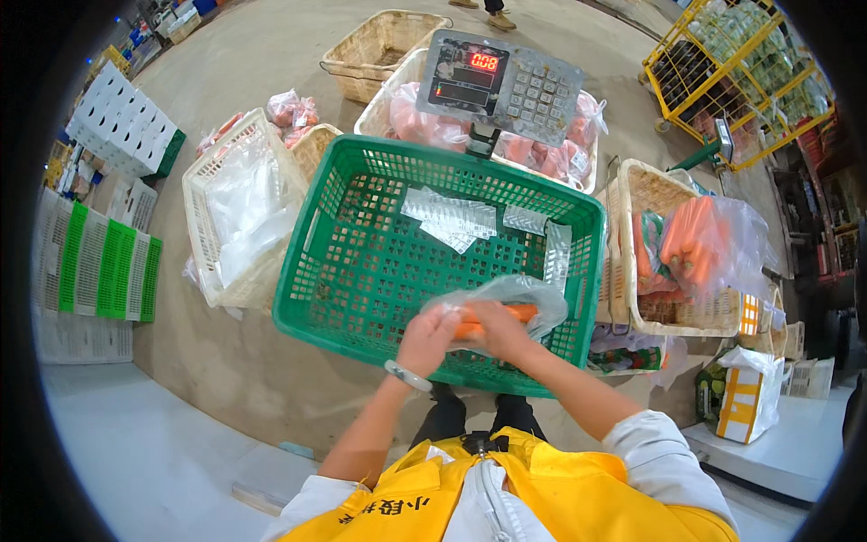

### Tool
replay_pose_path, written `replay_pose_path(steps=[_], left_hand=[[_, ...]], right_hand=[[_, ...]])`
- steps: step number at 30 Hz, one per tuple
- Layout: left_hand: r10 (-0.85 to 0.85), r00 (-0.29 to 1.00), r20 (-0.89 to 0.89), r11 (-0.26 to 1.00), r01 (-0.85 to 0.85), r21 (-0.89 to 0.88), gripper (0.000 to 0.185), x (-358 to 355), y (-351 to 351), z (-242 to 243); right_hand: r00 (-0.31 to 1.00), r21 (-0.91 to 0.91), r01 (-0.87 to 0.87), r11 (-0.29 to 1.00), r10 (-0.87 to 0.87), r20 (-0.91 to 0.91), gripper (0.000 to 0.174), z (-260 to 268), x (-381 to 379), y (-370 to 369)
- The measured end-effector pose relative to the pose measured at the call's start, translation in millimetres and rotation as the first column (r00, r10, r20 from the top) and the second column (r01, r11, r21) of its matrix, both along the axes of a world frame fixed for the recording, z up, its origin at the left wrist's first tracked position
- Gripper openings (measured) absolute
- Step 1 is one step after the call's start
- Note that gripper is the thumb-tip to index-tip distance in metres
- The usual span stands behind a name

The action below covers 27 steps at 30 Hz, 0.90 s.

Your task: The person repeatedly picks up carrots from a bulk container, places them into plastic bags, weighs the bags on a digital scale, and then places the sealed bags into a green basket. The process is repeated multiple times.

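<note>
A clear plastic bag [547,298] with orange carrots [518,313] inside is between my two hands, over the near right part of a green plastic crate [311,271]. My left hand [428,339] grips the bag's left end, its wrist wearing a pale bangle. My right hand [500,330] lies over the carrots and holds them through or at the bag; its fingertips are partly hidden. Strips of printed labels [450,217] lie on the crate's floor, with more labels [557,257] along its right side. A digital scale display [501,85] with lit red digits stands behind the crate's far rim.
A white crate of clear bags [247,203] stands at left. Behind the scale, another white crate [376,112] holds bagged produce. Bagged carrots [694,240] fill part of a crate at right. A yellow wire cage cart [738,81] and a person's shoes [502,21] are farther off.
</note>
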State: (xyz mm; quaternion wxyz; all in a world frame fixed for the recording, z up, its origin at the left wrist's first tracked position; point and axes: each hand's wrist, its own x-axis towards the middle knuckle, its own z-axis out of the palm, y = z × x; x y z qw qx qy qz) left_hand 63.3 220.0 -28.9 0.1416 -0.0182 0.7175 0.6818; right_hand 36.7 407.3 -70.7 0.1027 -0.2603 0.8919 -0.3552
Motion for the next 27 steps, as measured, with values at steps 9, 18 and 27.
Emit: replay_pose_path(steps=[9, 18, 27], left_hand=[[0.321, 0.913, 0.250, 0.883, -0.384, 0.268, 0.025, 1, -11, 95], [0.297, 0.930, 0.216, 0.816, -0.365, 0.449, 0.014, 11, -17, 72], [0.402, 0.861, 0.311, 0.778, -0.500, 0.381, 0.015, -6, -90, 42]], right_hand=[[0.989, -0.003, -0.147, 0.989, 0.147, 0.033, 0.039, -85, -21, -24], [0.913, -0.136, -0.185, 0.973, 0.222, 0.343, 0.069, -59, -36, -37], [0.861, 0.531, -0.429, 0.731, 0.155, 0.484, 0.049, 17, -6, 57]])
